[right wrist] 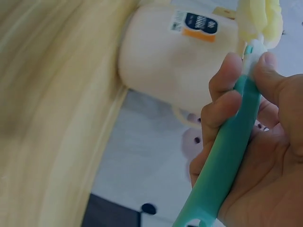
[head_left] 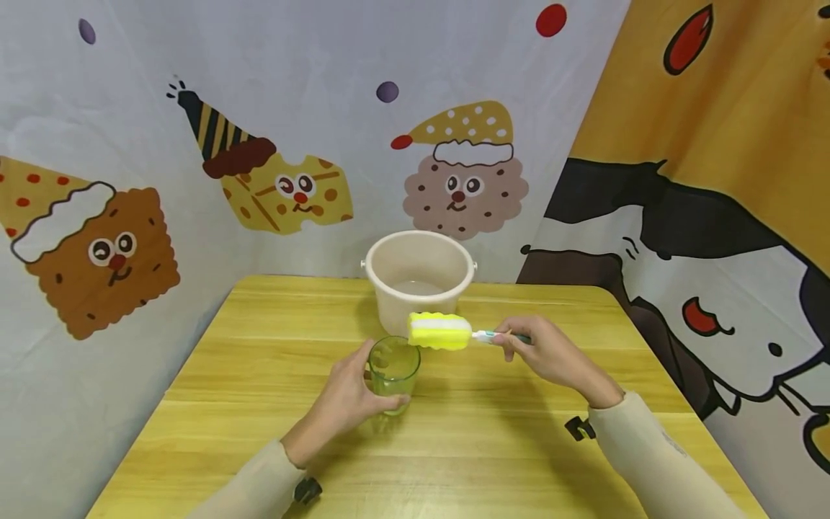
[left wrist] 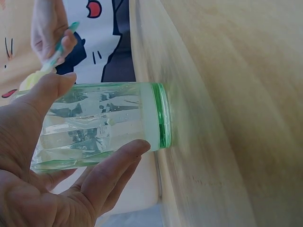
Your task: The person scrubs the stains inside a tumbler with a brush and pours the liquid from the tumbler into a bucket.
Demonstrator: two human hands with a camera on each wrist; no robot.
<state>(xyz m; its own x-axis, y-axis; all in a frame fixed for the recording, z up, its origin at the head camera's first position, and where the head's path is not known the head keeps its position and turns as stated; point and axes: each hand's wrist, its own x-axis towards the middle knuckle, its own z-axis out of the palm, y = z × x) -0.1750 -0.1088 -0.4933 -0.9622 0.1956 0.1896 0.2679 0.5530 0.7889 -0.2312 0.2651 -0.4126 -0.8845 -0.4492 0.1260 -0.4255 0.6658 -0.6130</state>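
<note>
Your left hand [head_left: 346, 389] grips the green glass [head_left: 394, 376], upright at the tabletop [head_left: 259, 375]; your right hand [head_left: 538, 347] holds the sponge brush [head_left: 441, 332] by its handle, head level at the glass's two o'clock; the bucket [head_left: 391, 308] sits towards one; you seem to be bringing brush to glass; next likely calls for tipping the head into its mouth.

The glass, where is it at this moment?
In the head view, the glass is in the left hand, just left of the brush and on the near side of the bucket.
</note>
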